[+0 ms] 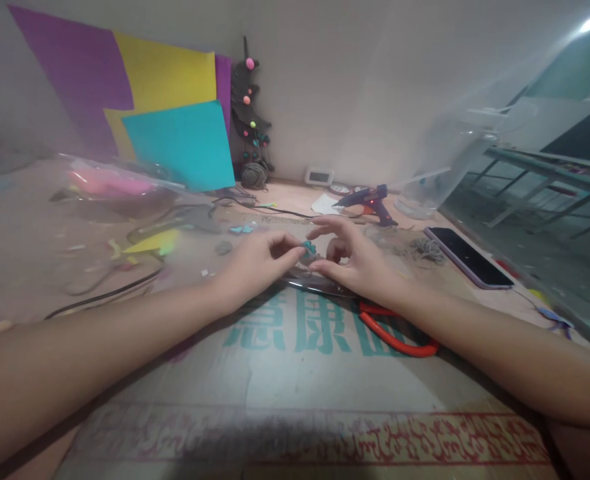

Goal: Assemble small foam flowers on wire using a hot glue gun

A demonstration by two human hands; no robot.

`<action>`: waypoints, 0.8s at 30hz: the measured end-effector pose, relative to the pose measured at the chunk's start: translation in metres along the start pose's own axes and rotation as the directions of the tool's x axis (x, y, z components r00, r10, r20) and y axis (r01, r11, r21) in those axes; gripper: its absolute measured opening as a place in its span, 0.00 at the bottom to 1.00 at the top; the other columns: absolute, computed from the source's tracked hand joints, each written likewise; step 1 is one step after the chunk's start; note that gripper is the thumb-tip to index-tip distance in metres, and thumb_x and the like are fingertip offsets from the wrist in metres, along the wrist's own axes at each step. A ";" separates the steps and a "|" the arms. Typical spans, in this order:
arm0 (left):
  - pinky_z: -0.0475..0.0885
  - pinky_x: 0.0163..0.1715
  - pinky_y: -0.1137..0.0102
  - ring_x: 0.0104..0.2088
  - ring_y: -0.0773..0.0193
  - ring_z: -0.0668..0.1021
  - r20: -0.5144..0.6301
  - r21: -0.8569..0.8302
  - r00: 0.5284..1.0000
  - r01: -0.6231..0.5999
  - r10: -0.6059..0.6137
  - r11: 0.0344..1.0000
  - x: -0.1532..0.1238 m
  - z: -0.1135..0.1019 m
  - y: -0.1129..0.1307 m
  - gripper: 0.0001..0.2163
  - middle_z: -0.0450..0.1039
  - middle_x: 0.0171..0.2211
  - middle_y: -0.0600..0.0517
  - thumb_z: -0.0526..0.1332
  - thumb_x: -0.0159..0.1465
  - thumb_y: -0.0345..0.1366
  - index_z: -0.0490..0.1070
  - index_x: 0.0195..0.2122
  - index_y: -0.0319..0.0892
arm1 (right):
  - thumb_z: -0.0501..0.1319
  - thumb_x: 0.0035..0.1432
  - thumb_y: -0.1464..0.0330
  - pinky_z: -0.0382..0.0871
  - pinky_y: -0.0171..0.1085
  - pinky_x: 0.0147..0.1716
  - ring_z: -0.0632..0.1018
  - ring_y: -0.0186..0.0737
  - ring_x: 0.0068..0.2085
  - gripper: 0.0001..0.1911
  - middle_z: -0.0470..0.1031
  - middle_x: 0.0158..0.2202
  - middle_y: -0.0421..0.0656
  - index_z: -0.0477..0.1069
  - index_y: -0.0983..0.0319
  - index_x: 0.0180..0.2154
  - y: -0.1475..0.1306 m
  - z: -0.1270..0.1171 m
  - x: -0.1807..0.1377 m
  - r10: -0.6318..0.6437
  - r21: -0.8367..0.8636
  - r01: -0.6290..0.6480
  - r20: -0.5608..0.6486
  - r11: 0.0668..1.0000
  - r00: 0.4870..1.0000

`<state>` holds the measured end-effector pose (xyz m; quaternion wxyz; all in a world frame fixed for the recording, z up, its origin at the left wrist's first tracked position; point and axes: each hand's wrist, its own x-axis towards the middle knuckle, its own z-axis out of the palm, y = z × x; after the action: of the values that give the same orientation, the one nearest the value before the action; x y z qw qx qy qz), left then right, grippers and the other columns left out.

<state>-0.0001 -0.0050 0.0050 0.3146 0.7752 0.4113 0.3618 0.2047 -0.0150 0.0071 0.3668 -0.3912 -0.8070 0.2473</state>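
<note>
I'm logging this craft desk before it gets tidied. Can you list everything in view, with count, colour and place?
small craft piece: 1, teal, pinched between both hands
scissors: 1, red handles, partly under the right wrist
glue gun: 1, dark blue, far centre of the desk
phone: 1, black screen, right of the hands
paper sheets: several, purple, yellow and teal, leaning on the wall, back left
decorated tree shape: 1, dark with coloured balls, against the wall
cardboard: 1, brown with teal lettering, under the arms
plastic bag: 1, clear with pink contents, left
left hand: 1, fingers closed on the craft piece
right hand: 1, touching the craft piece
</note>
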 end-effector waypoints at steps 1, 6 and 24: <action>0.69 0.35 0.70 0.31 0.64 0.77 -0.004 0.001 1.000 0.002 -0.002 1.000 0.000 0.000 0.000 0.09 0.79 0.32 0.53 0.59 0.64 0.40 0.76 0.34 0.41 | 0.66 0.56 0.67 0.65 0.32 0.22 0.67 0.26 0.23 0.26 0.71 0.48 0.43 0.59 0.56 0.54 -0.001 0.001 -0.001 0.001 0.003 -0.001 -0.004 1.000 1.000; 0.69 0.36 0.70 0.33 0.63 0.77 -0.014 0.001 1.000 0.004 -0.004 1.000 0.000 -0.001 -0.002 0.09 0.79 0.32 0.53 0.59 0.64 0.40 0.76 0.34 0.41 | 0.60 0.60 0.71 0.68 0.31 0.23 0.71 0.28 0.24 0.15 0.72 0.37 0.39 0.61 0.58 0.48 -0.001 0.004 -0.002 0.077 0.102 -0.070 -0.060 0.992 0.995; 0.68 0.33 0.71 0.32 0.63 0.77 -0.007 0.044 1.000 -0.003 0.004 0.999 0.000 0.000 -0.004 0.11 0.79 0.32 0.53 0.59 0.64 0.42 0.76 0.35 0.41 | 0.59 0.64 0.71 0.69 0.34 0.34 0.76 0.35 0.32 0.05 0.78 0.31 0.41 0.73 0.60 0.35 0.003 -0.002 -0.001 -0.329 -0.478 0.234 -0.127 0.847 0.936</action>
<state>-0.0019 -0.0027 0.0019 0.2952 0.7815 0.4190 0.3559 0.2083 -0.0135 0.0061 0.3779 -0.3661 -0.8491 -0.0468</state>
